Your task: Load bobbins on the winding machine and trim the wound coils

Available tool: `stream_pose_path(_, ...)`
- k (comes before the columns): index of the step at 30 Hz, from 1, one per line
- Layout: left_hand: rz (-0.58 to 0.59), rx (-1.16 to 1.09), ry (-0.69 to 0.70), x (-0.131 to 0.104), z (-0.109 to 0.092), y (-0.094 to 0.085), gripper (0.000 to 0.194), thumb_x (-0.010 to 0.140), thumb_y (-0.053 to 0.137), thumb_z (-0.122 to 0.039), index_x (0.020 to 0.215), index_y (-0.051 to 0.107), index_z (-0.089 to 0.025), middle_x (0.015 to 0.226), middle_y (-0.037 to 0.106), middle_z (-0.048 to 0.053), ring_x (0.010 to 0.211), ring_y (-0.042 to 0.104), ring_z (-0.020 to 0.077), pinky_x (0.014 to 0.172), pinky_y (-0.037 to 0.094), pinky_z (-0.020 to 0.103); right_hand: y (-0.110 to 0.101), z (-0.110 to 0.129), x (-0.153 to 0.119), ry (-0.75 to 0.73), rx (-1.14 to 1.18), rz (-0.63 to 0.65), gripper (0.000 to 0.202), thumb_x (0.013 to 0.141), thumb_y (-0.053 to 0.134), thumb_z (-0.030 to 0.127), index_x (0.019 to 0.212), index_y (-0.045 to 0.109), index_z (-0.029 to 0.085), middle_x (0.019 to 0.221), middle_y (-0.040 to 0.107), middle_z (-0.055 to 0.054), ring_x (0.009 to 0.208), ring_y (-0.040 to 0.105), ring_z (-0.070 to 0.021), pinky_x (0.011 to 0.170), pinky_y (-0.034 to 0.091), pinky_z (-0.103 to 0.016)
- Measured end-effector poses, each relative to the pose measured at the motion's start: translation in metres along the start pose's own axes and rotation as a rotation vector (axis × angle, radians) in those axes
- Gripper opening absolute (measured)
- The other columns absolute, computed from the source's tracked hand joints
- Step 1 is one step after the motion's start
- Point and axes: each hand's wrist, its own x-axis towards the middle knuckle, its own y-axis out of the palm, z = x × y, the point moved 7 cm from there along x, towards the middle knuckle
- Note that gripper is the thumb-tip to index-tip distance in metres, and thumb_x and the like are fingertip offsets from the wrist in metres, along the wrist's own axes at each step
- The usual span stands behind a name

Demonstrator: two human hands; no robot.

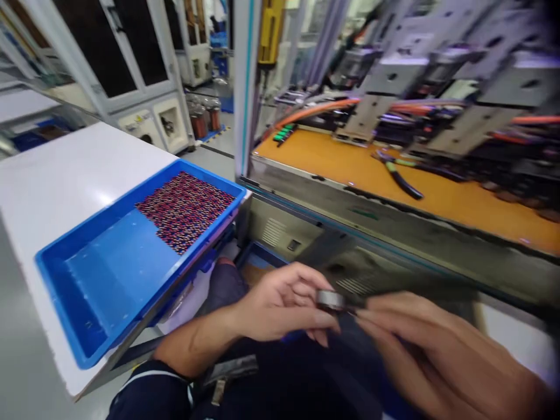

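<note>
My left hand (284,303) is closed around a small round part (330,300) with a silvery side and dark ends, gripped between thumb and fingers above my lap. Close to its right side, my right hand (406,326) is blurred, with thumb and fingertips pinched together. Something thin and dark seems to lie at those fingertips, too smeared to name. To the left, a blue tray (118,233) holds many small red, dark and pale pieces (186,210) packed in rows at its far end.
The tray rests on a white table (83,157). Ahead is a machine with an orange work surface (306,151), where pliers (400,175) with dark handles lie. An upright metal post (244,87) stands between table and machine. A blue bin (262,254) sits below.
</note>
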Motion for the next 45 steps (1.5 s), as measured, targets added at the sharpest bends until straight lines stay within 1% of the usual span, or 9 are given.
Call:
stream_pose_path(6, -0.090, 0.205, 0.241, -0.001, -0.032, 0.000, 0.029, 0.074, 0.080, -0.011, 0.089, 0.057, -0.019, 0.105, 0.066, 0.004, 0.069, 0.070, 0.0106, 0.063, 0.060, 0.022, 0.007, -0.004, 0.008, 0.096, 0.051, -0.050, 0.008, 0.091, 0.060, 0.010, 0.091, 0.061, 0.017, 0.078, 0.069, -0.002, 0.071, 0.066, -0.0092, 0.067, 0.056, -0.018)
stream_pose_path(14, -0.151, 0.331, 0.420, 0.005, -0.042, 0.001, 0.031, 0.071, 0.079, -0.001, 0.087, 0.061, -0.021, 0.096, 0.067, -0.001, 0.095, 0.073, 0.0186, 0.088, 0.061, 0.034, 0.006, -0.014, -0.002, 0.072, 0.141, -0.156, 0.005, 0.091, 0.063, 0.010, 0.087, 0.064, 0.012, 0.080, 0.068, -0.006, 0.073, 0.064, -0.0096, 0.069, 0.056, -0.020)
stream_pose_path(18, -0.146, 0.427, 0.364, 0.009, -0.040, 0.004, 0.049, 0.067, 0.082, -0.001, 0.107, 0.069, -0.024, 0.110, 0.070, 0.003, 0.106, 0.071, 0.0215, 0.090, 0.060, 0.032, 0.001, -0.013, -0.003, 0.028, 0.132, -0.168, 0.004, 0.090, 0.063, 0.008, 0.087, 0.064, 0.011, 0.081, 0.068, -0.008, 0.075, 0.065, -0.0105, 0.072, 0.057, -0.021)
stream_pose_path(22, -0.102, 0.495, 0.268, 0.009, -0.037, 0.006, 0.037, 0.069, 0.081, 0.000, 0.099, 0.074, -0.021, 0.108, 0.074, 0.006, 0.102, 0.071, 0.0187, 0.082, 0.060, 0.023, 0.002, -0.014, -0.006, 0.033, 0.113, -0.174, 0.005, 0.092, 0.061, 0.010, 0.088, 0.064, 0.013, 0.080, 0.068, -0.007, 0.074, 0.065, -0.0105, 0.069, 0.057, -0.022)
stream_pose_path(28, -0.072, 0.540, 0.322, 0.010, -0.037, 0.002, 0.034, 0.069, 0.085, -0.011, 0.100, 0.075, -0.022, 0.106, 0.074, 0.009, 0.098, 0.072, 0.0199, 0.080, 0.062, 0.026, -0.001, -0.014, -0.008, 0.062, 0.129, -0.227, 0.004, 0.089, 0.064, 0.008, 0.088, 0.064, 0.011, 0.080, 0.068, -0.008, 0.073, 0.064, -0.0110, 0.068, 0.055, -0.021)
stream_pose_path(33, -0.119, 0.597, 0.461, 0.011, -0.040, -0.002, 0.038, 0.069, 0.084, -0.006, 0.101, 0.075, -0.026, 0.112, 0.074, 0.007, 0.105, 0.070, 0.0208, 0.084, 0.062, 0.031, 0.003, -0.021, -0.013, 0.377, 0.354, -0.296, 0.009, 0.087, 0.063, 0.008, 0.081, 0.063, 0.015, 0.074, 0.064, -0.003, 0.067, 0.059, -0.0093, 0.060, 0.051, -0.021)
stream_pose_path(39, -0.090, 0.621, 0.540, 0.013, -0.045, -0.002, 0.043, 0.068, 0.084, -0.002, 0.101, 0.075, -0.028, 0.110, 0.075, 0.002, 0.099, 0.073, 0.0181, 0.084, 0.063, 0.031, 0.052, -0.040, -0.036, 0.983, 1.106, -0.056, 0.027, 0.080, 0.074, 0.034, 0.070, 0.060, 0.014, 0.057, 0.056, 0.002, 0.051, 0.051, -0.0071, 0.049, 0.041, -0.019)
stream_pose_path(42, -0.071, 0.633, 0.571, 0.014, -0.047, 0.000, 0.041, 0.068, 0.085, -0.005, 0.101, 0.076, -0.028, 0.108, 0.076, 0.003, 0.100, 0.073, 0.0194, 0.085, 0.063, 0.032, 0.065, -0.045, -0.043, 1.077, 1.220, -0.016, 0.035, 0.073, 0.082, 0.041, 0.071, 0.061, 0.013, 0.055, 0.056, 0.003, 0.049, 0.051, -0.0066, 0.049, 0.041, -0.018)
stream_pose_path(45, -0.049, 0.631, 0.590, 0.016, -0.047, 0.000, 0.037, 0.070, 0.084, -0.006, 0.100, 0.076, -0.027, 0.107, 0.077, 0.002, 0.103, 0.073, 0.0193, 0.090, 0.061, 0.034, 0.073, -0.045, -0.042, 1.015, 1.317, -0.025, 0.034, 0.075, 0.081, 0.040, 0.087, 0.065, 0.013, 0.061, 0.058, 0.003, 0.051, 0.054, -0.0073, 0.051, 0.046, -0.019)
